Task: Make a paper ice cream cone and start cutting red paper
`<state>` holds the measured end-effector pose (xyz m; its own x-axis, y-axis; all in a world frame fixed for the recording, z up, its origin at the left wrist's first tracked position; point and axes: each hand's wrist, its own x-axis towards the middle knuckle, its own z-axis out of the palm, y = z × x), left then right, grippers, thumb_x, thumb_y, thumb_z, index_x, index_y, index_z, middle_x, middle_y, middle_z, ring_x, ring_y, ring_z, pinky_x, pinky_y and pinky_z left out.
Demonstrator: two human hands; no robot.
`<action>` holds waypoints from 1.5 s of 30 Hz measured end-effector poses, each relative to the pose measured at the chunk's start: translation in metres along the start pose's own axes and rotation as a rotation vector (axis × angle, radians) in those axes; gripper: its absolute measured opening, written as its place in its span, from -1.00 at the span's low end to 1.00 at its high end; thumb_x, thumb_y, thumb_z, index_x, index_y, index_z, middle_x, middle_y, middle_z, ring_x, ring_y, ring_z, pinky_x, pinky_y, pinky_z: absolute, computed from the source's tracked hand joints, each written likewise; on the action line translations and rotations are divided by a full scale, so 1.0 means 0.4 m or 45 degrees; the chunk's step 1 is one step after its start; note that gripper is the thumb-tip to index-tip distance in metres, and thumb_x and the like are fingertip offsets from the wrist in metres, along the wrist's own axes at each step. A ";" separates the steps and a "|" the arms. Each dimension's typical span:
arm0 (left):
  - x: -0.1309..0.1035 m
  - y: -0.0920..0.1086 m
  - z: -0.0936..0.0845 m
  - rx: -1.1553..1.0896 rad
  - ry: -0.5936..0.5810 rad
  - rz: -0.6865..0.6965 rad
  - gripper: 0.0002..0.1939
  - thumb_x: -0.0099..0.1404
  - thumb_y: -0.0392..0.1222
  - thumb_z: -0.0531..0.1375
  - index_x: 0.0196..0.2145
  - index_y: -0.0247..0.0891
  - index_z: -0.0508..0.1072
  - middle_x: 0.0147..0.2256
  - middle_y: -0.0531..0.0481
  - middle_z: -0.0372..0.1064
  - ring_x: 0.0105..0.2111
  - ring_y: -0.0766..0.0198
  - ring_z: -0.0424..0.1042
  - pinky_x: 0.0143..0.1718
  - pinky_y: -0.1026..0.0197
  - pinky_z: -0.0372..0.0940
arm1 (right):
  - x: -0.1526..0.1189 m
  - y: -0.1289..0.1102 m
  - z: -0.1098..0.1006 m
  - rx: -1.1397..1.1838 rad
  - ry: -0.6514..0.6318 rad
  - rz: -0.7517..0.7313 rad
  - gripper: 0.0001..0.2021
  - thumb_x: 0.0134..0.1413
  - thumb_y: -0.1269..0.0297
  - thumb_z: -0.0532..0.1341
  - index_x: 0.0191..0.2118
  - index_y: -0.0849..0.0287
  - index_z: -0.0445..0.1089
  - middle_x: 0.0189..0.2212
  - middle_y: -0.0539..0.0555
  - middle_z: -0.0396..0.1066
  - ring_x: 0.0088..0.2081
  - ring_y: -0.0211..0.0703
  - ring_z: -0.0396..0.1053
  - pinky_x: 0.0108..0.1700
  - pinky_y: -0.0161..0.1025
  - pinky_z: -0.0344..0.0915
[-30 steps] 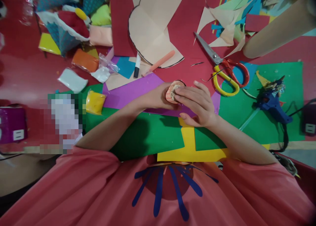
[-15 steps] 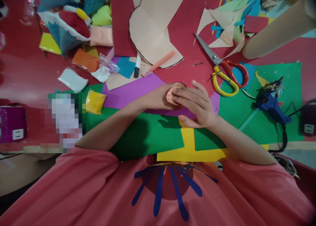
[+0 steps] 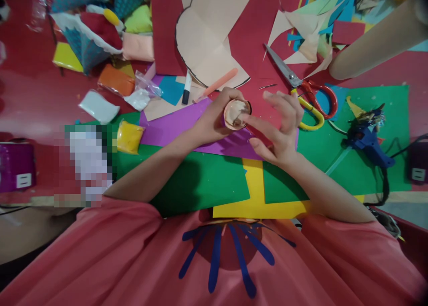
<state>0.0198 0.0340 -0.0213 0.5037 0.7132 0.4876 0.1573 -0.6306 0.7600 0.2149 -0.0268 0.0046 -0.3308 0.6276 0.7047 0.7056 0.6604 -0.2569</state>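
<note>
My left hand is wrapped around a small paper cone, its round mouth tilted toward me. Cream-coloured stuff lines or fills the opening; the cone's lower end is hidden by my fingers. My right hand has its fingers spread, with the index fingertip at the cream-coloured stuff just inside the rim. Beneath both hands lies purple paper on green sheets. Scissors with yellow and red handles rest just beyond my right hand.
A blue glue gun with its cord lies at right. Cream cloud-shaped paper, an orange stick and a marker lie ahead. Clay packets and blue cones crowd the left. A cardboard tube reaches in at upper right.
My left hand has turned the cone so its opening faces up toward me. My right hand has lifted from over it, moved slightly right and spread its fingers.
</note>
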 end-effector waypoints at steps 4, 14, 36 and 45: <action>-0.007 -0.001 0.005 -0.001 -0.027 -0.047 -0.63 0.28 0.13 0.19 -0.05 0.01 0.19 -0.17 0.02 0.29 -0.18 0.20 0.46 -0.18 0.05 0.43 | -0.006 -0.010 0.018 -0.026 -0.113 -0.040 -0.58 0.26 -0.07 0.00 0.15 -0.17 0.30 0.25 0.04 0.13 0.33 0.20 0.01 0.34 0.27 -0.10; -0.020 -0.024 0.019 -0.053 -0.113 -0.006 -0.57 0.34 0.16 0.14 0.06 0.04 0.12 -0.20 0.08 0.31 -0.14 0.24 0.48 -0.08 0.03 0.46 | -0.005 -0.023 0.020 -0.030 -0.301 0.005 -0.57 0.22 -0.08 0.08 0.18 -0.24 0.25 0.27 0.04 0.14 0.39 0.22 -0.09 0.36 0.30 -0.17; -0.015 -0.002 0.017 0.018 -0.090 0.018 -0.62 0.33 0.14 0.14 -0.05 -0.04 0.10 -0.21 0.05 0.28 -0.24 0.27 0.45 -0.27 0.14 0.41 | 0.002 -0.024 0.018 -0.002 -0.251 0.056 -0.59 0.27 0.03 0.07 0.16 0.01 0.32 0.32 0.14 0.09 0.41 0.26 -0.14 0.35 0.27 -0.09; -0.010 -0.016 0.019 -0.012 -0.040 0.076 -0.62 0.33 0.10 0.16 -0.05 -0.05 0.10 -0.20 0.02 0.30 -0.25 0.25 0.48 -0.28 0.13 0.44 | 0.001 -0.017 0.006 0.051 -0.101 -0.020 -0.61 0.26 0.18 0.08 0.18 -0.11 0.30 0.29 0.04 0.18 0.38 0.09 0.02 0.40 0.08 -0.07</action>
<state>0.0230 0.0327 -0.0314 0.5386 0.6641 0.5186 0.1183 -0.6690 0.7338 0.2085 -0.0299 0.0048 -0.3917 0.6465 0.6547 0.6749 0.6855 -0.2732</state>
